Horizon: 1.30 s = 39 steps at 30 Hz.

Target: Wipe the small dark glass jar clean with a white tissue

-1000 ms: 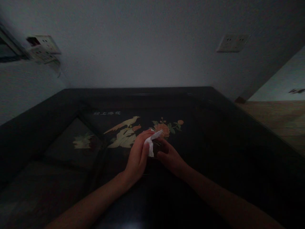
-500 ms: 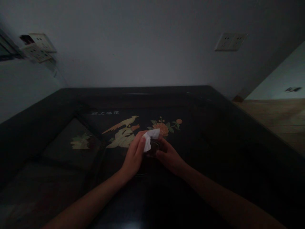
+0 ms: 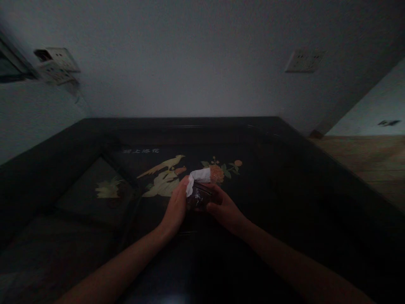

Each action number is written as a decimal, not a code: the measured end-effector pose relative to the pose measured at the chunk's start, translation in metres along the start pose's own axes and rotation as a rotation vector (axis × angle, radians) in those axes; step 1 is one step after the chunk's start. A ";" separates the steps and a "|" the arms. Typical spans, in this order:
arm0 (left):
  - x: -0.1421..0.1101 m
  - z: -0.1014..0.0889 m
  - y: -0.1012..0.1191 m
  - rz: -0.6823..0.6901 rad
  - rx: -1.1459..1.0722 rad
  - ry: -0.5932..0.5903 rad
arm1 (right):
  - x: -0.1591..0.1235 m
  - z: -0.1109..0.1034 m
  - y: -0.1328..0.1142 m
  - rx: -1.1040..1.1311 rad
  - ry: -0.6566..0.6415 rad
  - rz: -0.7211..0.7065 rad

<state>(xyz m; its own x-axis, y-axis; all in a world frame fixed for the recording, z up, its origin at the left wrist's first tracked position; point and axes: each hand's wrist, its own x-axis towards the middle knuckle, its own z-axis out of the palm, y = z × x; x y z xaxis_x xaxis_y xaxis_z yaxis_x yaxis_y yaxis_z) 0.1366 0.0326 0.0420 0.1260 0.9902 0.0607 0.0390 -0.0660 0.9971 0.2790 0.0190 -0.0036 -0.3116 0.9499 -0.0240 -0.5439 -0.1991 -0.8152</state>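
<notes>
A small, see-through, glossy container [image 3: 198,200], perhaps a jar or cup, is between my two hands over the dark tabletop. My right hand [image 3: 227,211] grips its right side, with the thumb in front. My left hand [image 3: 176,203] presses a white tissue [image 3: 200,175] against its upper left side. The tissue lies along the far side and folds down by my left fingers. A dark rim line shows across the container's top. Dim light hides its base and whether it touches the table.
The black tabletop [image 3: 253,236] carries a picture of a bird [image 3: 167,164] and orange flowers [image 3: 217,172]. Its back edge meets a grey wall with sockets [image 3: 305,60] at right and a plug adapter [image 3: 57,71] at left. Wooden floor [image 3: 363,160] shows at right.
The tissue and left fingers have shifted slightly left, baring more of the container's rim and front. My right hand has hardly moved. The view has tilted slightly.
</notes>
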 end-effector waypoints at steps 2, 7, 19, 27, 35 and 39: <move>-0.003 -0.002 0.000 0.185 0.181 -0.016 | 0.001 -0.001 0.002 0.003 0.018 -0.009; -0.007 -0.004 -0.004 0.679 0.551 -0.116 | 0.001 0.002 0.001 0.056 0.066 -0.022; -0.007 -0.006 0.020 0.442 0.330 -0.233 | 0.001 0.003 -0.002 0.168 0.068 0.000; -0.003 -0.009 0.031 0.262 0.256 -0.256 | 0.002 0.005 -0.006 0.205 0.053 -0.008; 0.002 -0.014 0.034 0.321 0.449 -0.290 | 0.002 0.006 -0.007 0.150 0.076 0.005; 0.001 -0.015 0.036 0.309 0.497 -0.347 | 0.000 0.005 -0.005 0.074 0.042 -0.013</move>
<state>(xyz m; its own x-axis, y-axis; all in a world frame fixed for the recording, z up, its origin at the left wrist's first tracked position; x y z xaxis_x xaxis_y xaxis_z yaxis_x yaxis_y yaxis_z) 0.1237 0.0327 0.0788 0.5125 0.8250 0.2382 0.3902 -0.4708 0.7912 0.2775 0.0190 0.0035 -0.2718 0.9615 -0.0393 -0.6043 -0.2023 -0.7706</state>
